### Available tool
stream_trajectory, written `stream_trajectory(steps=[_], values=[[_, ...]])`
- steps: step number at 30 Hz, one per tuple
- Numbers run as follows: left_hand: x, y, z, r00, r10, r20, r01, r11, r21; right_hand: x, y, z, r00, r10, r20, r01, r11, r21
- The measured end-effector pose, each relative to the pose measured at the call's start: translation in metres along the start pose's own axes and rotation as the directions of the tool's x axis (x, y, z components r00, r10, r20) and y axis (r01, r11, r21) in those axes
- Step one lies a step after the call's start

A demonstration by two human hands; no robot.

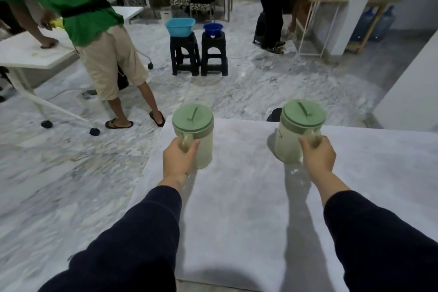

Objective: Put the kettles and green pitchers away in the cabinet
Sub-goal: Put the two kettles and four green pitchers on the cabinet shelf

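Both lidded green pitchers [198,140] [296,135] handle-gripped.

Two pale green translucent plastic pitchers, left [201,147] and right [288,147], had matt opaque green lids. The grey table top [237,197] looked smooth and matt; the marble-patterned floor [71,173] appeared polished. Dark sleeves [142,232] were soft cloth.

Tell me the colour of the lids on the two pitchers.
Pale green, both the left lid and the right lid, in the head view.

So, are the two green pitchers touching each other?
Apart. The head view shows bare table between the left pitcher, held by the left hand, and the right pitcher, held by the right hand.
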State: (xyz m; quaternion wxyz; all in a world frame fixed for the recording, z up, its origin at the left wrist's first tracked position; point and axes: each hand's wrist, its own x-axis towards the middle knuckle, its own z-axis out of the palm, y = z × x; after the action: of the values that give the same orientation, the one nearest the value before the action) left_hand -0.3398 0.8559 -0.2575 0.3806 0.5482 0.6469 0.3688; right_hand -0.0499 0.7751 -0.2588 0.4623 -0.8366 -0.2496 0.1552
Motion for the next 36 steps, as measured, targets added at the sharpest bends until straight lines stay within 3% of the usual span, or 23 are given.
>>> stream_trajectory(steps=[5, 9, 18, 25, 33, 36], values=[[-0.002, 0.013, 0.005, 1.0, 0.013, 0.012, -0.012, 0.996, -0.091, -0.009, -0.006, 0.001, 0.999, -0.033, 0.026, 0.03, 0.991, 0.13], [-0.012, 0.029, 0.005, 0.992, 0.103, 0.073, -0.094, 0.989, -0.112, -0.027, -0.015, -0.016, 0.999, -0.047, -0.001, 0.046, 0.985, 0.169], [-0.077, 0.077, 0.002, 0.878, 0.383, 0.288, -0.318, 0.915, -0.248, -0.118, -0.017, -0.115, 0.963, -0.003, -0.271, 0.077, 0.962, 0.261], [-0.18, 0.115, 0.015, 0.692, 0.545, 0.474, -0.402, 0.835, -0.375, -0.213, 0.003, -0.225, 0.865, 0.045, -0.5, 0.101, 0.96, 0.261], [-0.341, 0.169, 0.047, 0.417, 0.677, 0.606, -0.415, 0.735, -0.536, -0.32, 0.037, -0.377, 0.631, 0.101, -0.769, 0.07, 0.98, 0.186], [-0.421, 0.184, 0.054, 0.279, 0.724, 0.631, -0.405, 0.684, -0.607, -0.371, 0.059, -0.44, 0.528, 0.116, -0.841, 0.054, 0.984, 0.17]])
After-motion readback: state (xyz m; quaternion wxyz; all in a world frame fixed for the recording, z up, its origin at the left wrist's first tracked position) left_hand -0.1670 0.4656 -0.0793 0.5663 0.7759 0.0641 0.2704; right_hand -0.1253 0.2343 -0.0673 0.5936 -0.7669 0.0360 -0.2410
